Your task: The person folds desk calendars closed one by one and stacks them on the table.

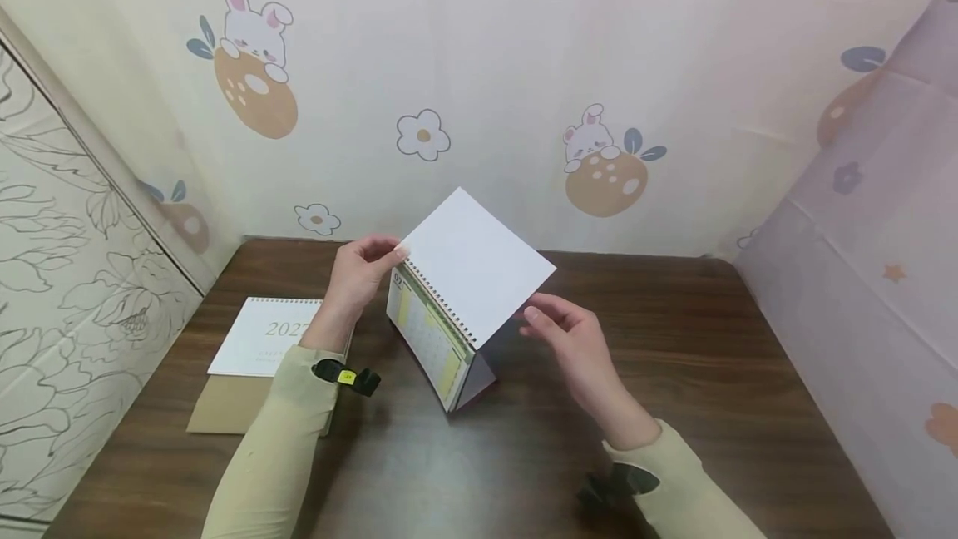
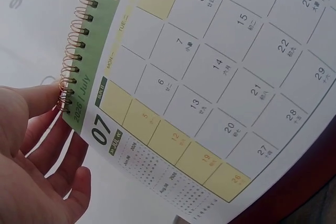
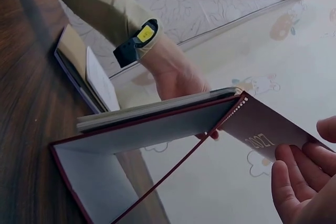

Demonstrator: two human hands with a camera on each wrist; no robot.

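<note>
A spiral-bound desk calendar (image 1: pixel 430 327) stands tented on the brown table, its green-and-yellow month page facing left. Its white-backed sheet (image 1: pixel 479 264) is raised from the coil. My left hand (image 1: pixel 362 269) pinches the coil's far end; in the left wrist view the July 2026 page (image 2: pixel 210 77) shows, with fingers (image 2: pixel 39 98) at the coil. Beside the sheet's right edge is my right hand (image 1: pixel 565 335), thumb and fingers apart. In the right wrist view, its fingertips (image 3: pixel 294 161) touch the sheet's dark face, marked 2027 in gold. The calendar's stand (image 3: pixel 142 124) is dark-red edged.
Another calendar (image 1: pixel 254 335), with a white 2027 cover and a tan base, lies at the table's left, partly behind my left forearm. A curtain (image 1: pixel 501 90) printed with rabbits and flowers hangs behind the table (image 1: pixel 674 339). Each wrist wears a black strap (image 1: pixel 348 377).
</note>
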